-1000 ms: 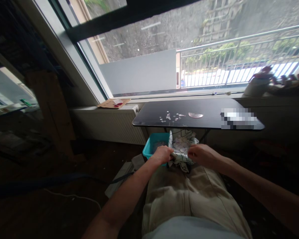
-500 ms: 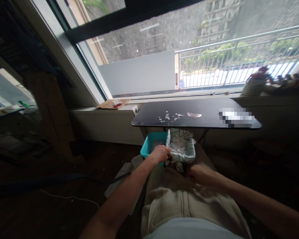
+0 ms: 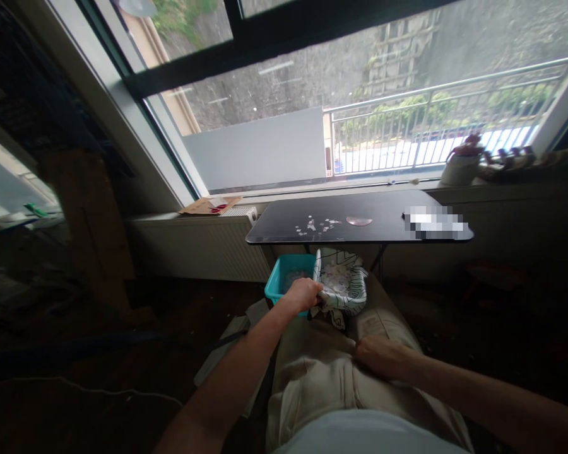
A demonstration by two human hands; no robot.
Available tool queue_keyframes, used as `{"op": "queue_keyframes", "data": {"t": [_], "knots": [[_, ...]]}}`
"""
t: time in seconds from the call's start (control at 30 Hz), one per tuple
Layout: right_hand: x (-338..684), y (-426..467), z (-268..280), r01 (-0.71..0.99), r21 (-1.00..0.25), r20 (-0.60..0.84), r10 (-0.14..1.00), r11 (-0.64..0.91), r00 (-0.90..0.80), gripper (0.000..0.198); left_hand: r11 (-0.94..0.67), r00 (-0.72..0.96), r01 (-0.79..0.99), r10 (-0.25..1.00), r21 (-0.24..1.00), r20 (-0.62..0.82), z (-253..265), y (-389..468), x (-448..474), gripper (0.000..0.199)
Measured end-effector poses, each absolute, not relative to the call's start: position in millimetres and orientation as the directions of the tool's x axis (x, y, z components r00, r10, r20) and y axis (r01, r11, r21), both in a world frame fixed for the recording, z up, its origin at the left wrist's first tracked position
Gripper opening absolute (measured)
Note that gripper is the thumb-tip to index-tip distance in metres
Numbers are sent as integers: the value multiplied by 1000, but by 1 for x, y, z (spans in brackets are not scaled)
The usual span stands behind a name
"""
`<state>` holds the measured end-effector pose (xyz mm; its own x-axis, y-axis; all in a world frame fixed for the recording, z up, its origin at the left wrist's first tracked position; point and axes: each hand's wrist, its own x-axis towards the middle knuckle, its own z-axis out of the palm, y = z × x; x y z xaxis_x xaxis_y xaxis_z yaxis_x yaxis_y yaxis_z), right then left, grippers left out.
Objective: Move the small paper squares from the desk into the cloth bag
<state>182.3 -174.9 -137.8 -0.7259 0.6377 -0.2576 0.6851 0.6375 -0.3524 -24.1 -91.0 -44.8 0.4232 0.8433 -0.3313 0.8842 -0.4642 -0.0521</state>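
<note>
My left hand [image 3: 305,292] is closed on the near left corner of a basket [image 3: 362,294] with a white, black-lined fabric covering. Small pale scraps [image 3: 335,277] fill the basket's bottom. To its left, partly behind my left hand, stands a teal bin [image 3: 275,282] with greyish bits inside. My right hand [image 3: 379,357] rests on my beige trousers [image 3: 312,372] with fingers curled; whether anything is in them is hidden. On the dark table [image 3: 383,205] ahead lie several small pale paper pieces [image 3: 312,224] and a pinkish half-round piece [image 3: 359,221].
A blurred-out item [image 3: 435,222] lies at the table's right. Red-handled scissors [image 3: 218,208] rest on brown paper above the radiator [image 3: 194,246]. A pot [image 3: 461,165] stands on the windowsill. A white cord [image 3: 99,392] runs across the dark floor at left.
My right hand has drawn back from beside the basket onto my lap. My left hand keeps its hold on the basket's corner. The camera view has shifted slightly.
</note>
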Motion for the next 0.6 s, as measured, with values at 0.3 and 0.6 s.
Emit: {"op": "queue_keyframes", "data": {"t": [0.3,0.6], "knots": [[216,-126,-51,670,-526,-234,667,524,-707,23,-451,420,892,853,-34,-309,-46,-97,-31,30],[158,-53,26,765,-365,-2,821,532,-572,30,-488,453,872,829,-31,-327,-41,-100,-27,31]]}}
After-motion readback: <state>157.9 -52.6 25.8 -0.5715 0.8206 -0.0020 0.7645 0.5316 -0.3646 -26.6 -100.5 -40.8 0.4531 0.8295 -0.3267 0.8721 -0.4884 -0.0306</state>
